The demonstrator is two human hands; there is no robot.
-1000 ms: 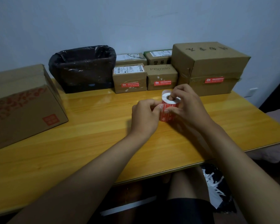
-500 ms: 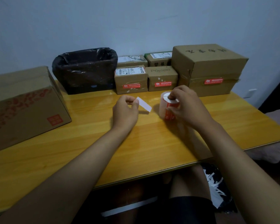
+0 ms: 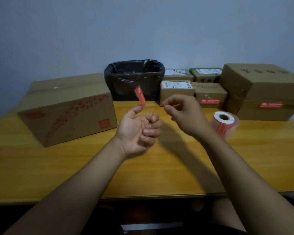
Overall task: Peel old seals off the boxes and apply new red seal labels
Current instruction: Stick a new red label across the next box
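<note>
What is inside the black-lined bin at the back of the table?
Only the crumpled black liner shows inside the bin; nothing else is visible near its rim. Its bottom is hidden by the front wall, so any discarded seals there cannot be seen.
</note>
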